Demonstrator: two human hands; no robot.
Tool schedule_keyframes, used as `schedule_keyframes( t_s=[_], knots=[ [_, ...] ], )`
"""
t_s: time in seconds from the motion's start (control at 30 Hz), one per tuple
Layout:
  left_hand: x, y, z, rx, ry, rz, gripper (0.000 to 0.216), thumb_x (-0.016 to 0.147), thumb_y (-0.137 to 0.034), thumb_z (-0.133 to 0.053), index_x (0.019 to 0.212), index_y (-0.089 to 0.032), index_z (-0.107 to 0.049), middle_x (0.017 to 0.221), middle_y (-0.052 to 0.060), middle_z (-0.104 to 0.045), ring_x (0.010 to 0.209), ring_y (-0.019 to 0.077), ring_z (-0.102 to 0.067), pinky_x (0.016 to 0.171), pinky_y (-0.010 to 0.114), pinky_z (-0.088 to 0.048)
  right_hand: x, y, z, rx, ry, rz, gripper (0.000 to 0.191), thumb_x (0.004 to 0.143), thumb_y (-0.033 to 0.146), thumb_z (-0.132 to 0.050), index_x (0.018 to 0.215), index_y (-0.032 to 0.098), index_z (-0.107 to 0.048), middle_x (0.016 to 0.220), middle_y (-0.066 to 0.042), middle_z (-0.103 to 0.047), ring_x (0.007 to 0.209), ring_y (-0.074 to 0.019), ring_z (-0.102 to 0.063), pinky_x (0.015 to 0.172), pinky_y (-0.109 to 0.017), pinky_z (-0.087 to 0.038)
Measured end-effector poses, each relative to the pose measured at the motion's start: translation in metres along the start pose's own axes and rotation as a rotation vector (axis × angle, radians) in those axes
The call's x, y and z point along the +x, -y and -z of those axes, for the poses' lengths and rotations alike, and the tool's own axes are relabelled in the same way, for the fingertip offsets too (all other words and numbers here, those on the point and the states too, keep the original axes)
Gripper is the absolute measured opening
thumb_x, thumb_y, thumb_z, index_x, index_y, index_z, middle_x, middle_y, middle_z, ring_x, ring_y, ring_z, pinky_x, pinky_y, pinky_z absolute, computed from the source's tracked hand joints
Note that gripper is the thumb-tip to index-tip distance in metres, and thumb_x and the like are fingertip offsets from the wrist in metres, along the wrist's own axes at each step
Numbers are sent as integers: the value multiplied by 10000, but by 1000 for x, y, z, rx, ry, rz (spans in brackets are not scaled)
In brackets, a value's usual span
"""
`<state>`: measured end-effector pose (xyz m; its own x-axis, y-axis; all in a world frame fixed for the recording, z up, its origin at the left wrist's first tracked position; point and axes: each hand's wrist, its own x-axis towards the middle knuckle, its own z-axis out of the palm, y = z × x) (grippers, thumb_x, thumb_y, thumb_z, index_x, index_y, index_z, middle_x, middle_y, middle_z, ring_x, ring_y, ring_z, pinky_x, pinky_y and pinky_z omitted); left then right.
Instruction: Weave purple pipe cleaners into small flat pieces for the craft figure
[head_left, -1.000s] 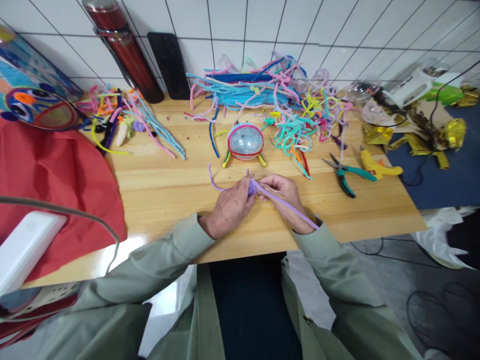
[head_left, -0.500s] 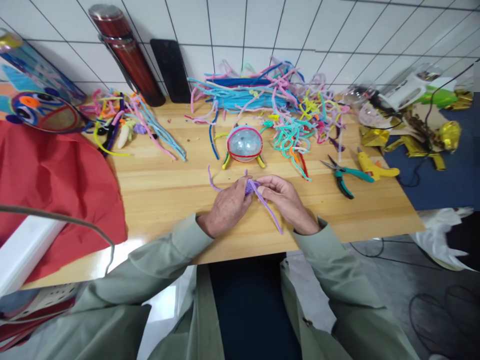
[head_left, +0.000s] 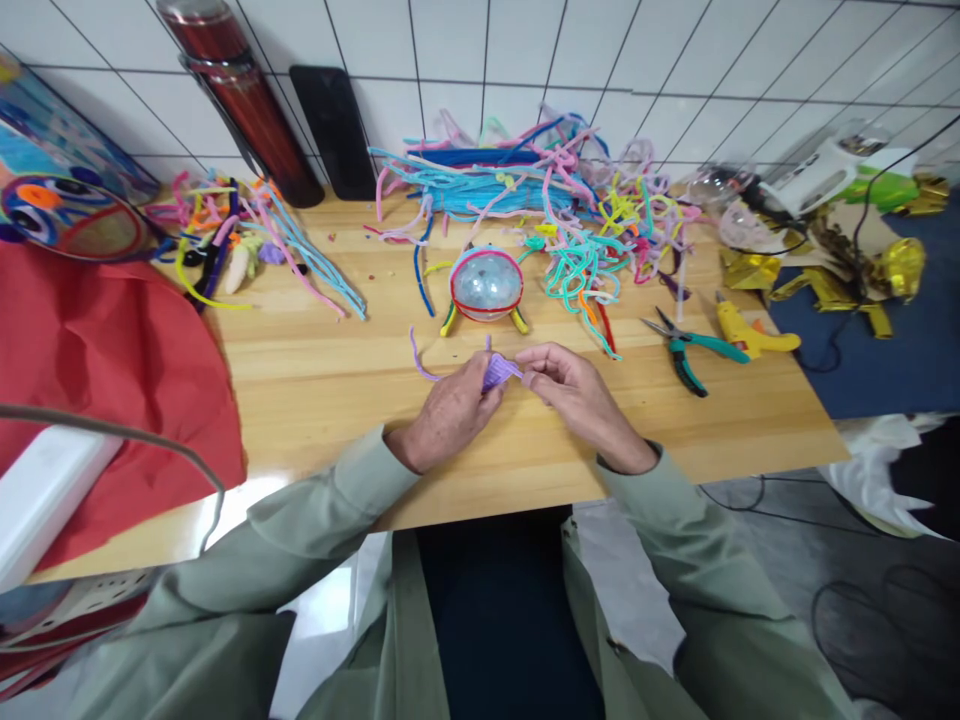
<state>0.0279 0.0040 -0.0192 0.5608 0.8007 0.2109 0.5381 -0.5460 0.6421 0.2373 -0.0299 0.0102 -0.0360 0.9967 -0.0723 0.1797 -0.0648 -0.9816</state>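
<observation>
Between my hands is a small woven piece of purple pipe cleaners [head_left: 496, 373], with loose ends sticking out to the left and upward. My left hand [head_left: 454, 410] is closed on its left side, thumb and fingers pinching it. My right hand [head_left: 570, 391] pinches the piece's right end between thumb and forefinger. Just beyond my hands stands a clear dome [head_left: 487, 284] edged with red and pink pipe cleaner, on yellow and green legs.
Heaped pipe cleaners [head_left: 510, 190] lie along the tiled wall. Pliers [head_left: 686, 350] and a yellow glue gun [head_left: 754, 332] lie to the right. A red thermos [head_left: 251, 110], a black phone [head_left: 334, 132] and red cloth [head_left: 127, 390] are on the left.
The long purple strand that hung down toward me beside my right hand no longer shows there. My right hand has shifted slightly right, and the view has shifted slightly.
</observation>
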Motion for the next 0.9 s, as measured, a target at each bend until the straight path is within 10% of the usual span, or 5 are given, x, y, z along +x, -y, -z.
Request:
schedule_keyframes(
  t_s=[0.6,0.9],
  knots=[
    [2,-2,1,-14,21,6,186,1044,-253,-518,1211,-179,-548,1015,94,-711,886,234,-719,799,356,-587,14,2,0,-94,38,15,100,842,321,-701,847,222,-715,705,25,-662,607,-133,-521,597,-301,-403],
    [3,2,-4,-33,-20,-33,196,1046,-251,-516,1228,-182,-536,1027,99,-716,901,239,-726,814,362,-592,1,5,-2,-407,-3,313,331,952,201,-586,1216,265,-775,913,-22,-726,771,-180,-629,728,-332,-492]
  ],
)
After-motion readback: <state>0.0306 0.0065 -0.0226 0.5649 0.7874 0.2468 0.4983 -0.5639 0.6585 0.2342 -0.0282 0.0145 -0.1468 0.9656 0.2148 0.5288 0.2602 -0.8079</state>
